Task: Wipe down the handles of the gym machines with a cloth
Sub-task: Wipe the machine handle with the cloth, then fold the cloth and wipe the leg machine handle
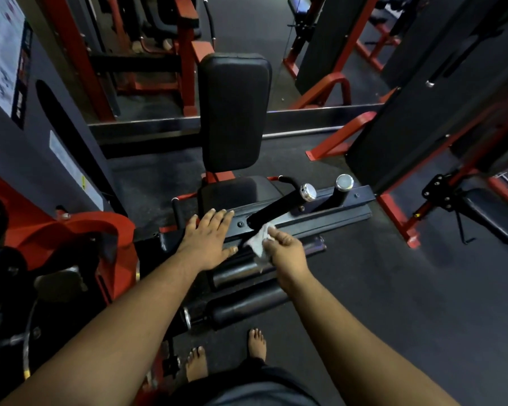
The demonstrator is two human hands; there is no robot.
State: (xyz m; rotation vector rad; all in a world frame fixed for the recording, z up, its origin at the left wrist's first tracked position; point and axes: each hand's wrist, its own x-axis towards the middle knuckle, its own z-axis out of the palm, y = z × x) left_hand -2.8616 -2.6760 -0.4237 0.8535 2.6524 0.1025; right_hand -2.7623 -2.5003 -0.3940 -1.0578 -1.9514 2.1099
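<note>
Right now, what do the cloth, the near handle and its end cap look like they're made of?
The cloth looks like thin white fabric or paper, crumpled and matte. The handle looks like black foam or rubber grip, dull with no shine. Its end cap looks like polished metal, from bright reflections.

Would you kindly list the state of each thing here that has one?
Left hand: open, fingers straight, resting on the dark metal machine bar.
Right hand: pinching the crumpled white cloth.
Crumpled white cloth: bunched, at the base of the black cylindrical handle.
</note>
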